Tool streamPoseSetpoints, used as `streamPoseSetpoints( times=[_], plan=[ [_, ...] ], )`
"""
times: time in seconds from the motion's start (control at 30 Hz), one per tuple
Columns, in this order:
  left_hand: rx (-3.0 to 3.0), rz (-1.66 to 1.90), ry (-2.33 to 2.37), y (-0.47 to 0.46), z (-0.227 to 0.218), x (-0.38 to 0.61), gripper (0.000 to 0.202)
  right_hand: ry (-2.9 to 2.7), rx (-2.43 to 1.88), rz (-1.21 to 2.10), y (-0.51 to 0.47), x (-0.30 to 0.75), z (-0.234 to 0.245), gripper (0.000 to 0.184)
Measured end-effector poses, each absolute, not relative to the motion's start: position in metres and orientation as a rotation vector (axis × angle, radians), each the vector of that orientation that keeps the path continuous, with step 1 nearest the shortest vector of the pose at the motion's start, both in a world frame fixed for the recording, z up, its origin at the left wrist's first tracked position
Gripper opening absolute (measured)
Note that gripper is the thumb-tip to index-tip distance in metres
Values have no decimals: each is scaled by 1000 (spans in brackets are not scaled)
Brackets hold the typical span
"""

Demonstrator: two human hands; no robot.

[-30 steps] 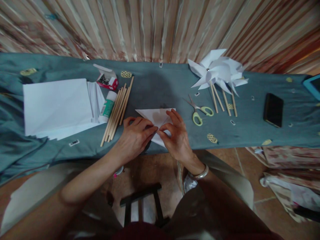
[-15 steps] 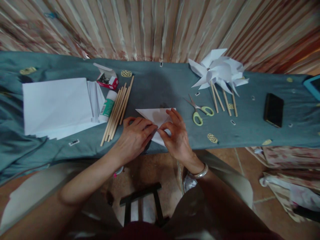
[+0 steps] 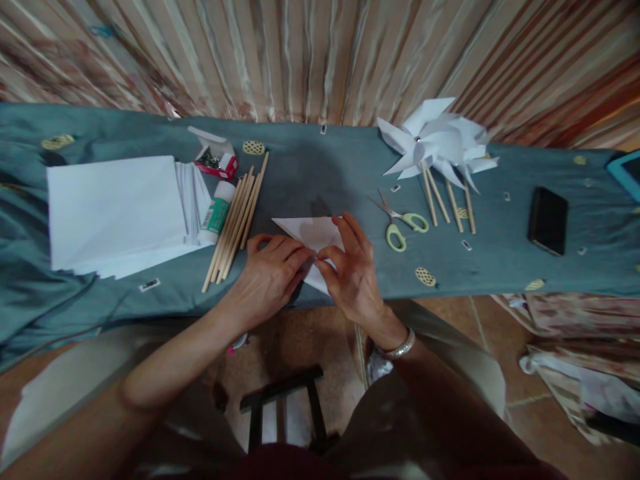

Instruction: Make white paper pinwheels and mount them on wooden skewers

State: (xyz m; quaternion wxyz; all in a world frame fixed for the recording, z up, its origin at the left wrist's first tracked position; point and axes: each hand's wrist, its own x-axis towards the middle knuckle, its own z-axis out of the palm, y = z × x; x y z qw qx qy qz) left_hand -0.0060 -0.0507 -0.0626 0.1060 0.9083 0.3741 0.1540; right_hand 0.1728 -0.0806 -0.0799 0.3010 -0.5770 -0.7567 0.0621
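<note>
A folded, triangular sheet of white paper [image 3: 316,230] lies in front of me near the table's front edge. My left hand [image 3: 273,270] is closed over its left side, fingertips pinched on the paper near its middle. My right hand [image 3: 353,270] meets it there, thumb and index finger pinching the paper while the other fingers bend above it. Both sets of fingertips almost touch, and the hands cover much of the sheet. Scissors with green handles [image 3: 400,223] lie just right of my right hand. Several wooden sticks [image 3: 235,223] lie beyond my left hand.
A stack of white paper [image 3: 117,210], a glue stick [image 3: 217,212] and an open box of pins [image 3: 217,160] are on the left. Paper pinwheels [image 3: 435,140] on sticks lie at the back right. A black phone [image 3: 549,220] is farther right. Behind the table [image 3: 300,180] hangs a curtain [image 3: 300,60].
My right hand's raised fingers have shifted very slightly over the paper. The pinch of both hands stays in the same place.
</note>
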Motion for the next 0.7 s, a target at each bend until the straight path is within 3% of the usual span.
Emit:
streamPoseSetpoints(
  times=[0.7],
  plan=[
    [2663, 474, 1087, -50, -63, -8, 26, -2146, -1544, 374, -96, 177, -72, 31]
  ],
)
